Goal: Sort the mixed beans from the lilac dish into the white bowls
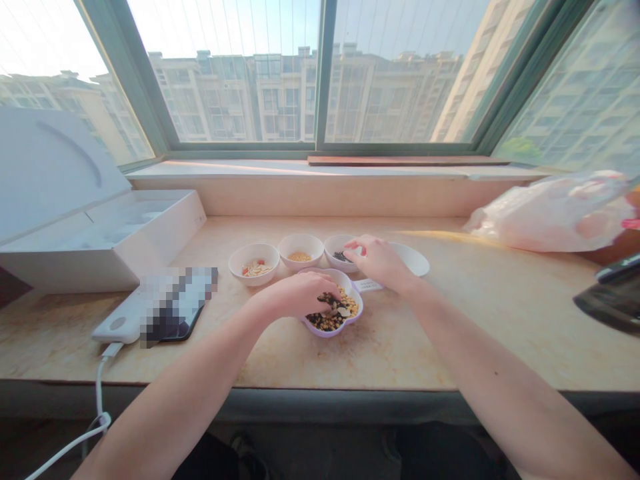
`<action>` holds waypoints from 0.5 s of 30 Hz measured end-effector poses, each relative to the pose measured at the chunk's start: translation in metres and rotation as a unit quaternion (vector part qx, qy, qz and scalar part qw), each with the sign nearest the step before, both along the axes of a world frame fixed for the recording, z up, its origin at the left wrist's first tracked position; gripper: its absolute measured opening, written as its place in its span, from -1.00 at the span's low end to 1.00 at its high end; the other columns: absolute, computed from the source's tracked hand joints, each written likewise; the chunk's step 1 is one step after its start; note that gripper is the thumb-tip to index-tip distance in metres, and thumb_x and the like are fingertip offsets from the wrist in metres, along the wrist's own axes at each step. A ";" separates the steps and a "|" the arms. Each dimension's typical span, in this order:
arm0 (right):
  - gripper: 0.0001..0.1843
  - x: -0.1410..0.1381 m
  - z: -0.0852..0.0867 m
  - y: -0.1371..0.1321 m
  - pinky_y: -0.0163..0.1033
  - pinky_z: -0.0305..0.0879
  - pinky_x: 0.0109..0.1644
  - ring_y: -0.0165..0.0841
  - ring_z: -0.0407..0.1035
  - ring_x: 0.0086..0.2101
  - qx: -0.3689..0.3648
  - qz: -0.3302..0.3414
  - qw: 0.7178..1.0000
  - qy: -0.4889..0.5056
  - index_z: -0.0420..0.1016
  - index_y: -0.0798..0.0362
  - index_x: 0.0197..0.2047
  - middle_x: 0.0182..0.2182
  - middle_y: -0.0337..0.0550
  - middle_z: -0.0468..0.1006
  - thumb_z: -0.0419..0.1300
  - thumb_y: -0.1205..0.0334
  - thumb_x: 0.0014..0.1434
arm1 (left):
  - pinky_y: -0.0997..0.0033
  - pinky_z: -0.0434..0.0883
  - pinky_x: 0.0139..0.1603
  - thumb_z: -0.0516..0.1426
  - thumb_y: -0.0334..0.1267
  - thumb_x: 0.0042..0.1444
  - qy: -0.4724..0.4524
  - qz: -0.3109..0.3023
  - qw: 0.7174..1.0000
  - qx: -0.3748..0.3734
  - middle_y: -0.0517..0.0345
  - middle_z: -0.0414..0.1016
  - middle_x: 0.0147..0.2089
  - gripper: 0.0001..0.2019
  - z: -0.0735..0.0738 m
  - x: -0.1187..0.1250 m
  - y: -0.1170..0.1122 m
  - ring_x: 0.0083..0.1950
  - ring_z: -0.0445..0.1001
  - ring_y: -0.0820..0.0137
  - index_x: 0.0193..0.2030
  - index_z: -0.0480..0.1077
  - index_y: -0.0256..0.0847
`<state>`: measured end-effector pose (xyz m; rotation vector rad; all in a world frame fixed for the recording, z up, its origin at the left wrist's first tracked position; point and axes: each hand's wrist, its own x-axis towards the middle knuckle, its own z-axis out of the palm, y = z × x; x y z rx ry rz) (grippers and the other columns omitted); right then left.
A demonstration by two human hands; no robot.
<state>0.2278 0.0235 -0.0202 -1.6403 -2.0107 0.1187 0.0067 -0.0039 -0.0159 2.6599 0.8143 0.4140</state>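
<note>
My left hand (313,293) reaches into a purple-rimmed, petal-shaped bowl (334,333) of mixed yellow kernels, dark beans and pale flat pieces. Its fingers are bent together in the mix, and the fingertips are partly hidden. Over the right side of a small white bowl (334,263) with dark beans (341,257) is my right hand (377,259), fingers curled toward the thumb; what they hold, if anything, is too small to make out. Beside it stand a white bowl (301,262) of yellow grains and another white bowl (254,279) with pale pieces and a few red ones.
A white plate (413,259) lies partly behind my right hand, near a small white label (367,285). At left are an open white box (165,227), a phone (193,320) and a white power bank (117,323) with a cable. A plastic bag (550,213) sits at right.
</note>
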 end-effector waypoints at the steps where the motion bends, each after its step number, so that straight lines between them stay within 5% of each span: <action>1: -0.75 -0.001 0.001 -0.001 -0.08 0.37 0.05 -0.14 0.52 -0.12 -0.004 0.006 1.000 -0.001 0.69 0.02 -0.07 -0.11 0.01 0.66 0.22 0.15 0.32 | 0.36 0.48 -0.02 0.24 -0.49 0.10 0.011 -0.020 1.000 -0.011 0.15 0.68 -0.13 -0.77 -0.001 0.000 0.001 -0.09 0.61 0.27 -0.22 0.65 -0.07; 15: -0.80 -0.003 -0.001 -0.002 -0.11 0.39 -0.01 -0.19 0.53 -0.18 0.021 0.012 1.000 0.012 0.70 0.01 -0.10 -0.14 -0.05 0.68 0.26 0.18 0.30 | 0.46 0.39 -0.05 0.17 -0.49 0.20 0.037 -0.019 0.998 -0.042 0.18 0.66 -0.16 -0.81 -0.005 -0.002 0.013 -0.14 0.57 0.39 -0.27 0.62 -0.19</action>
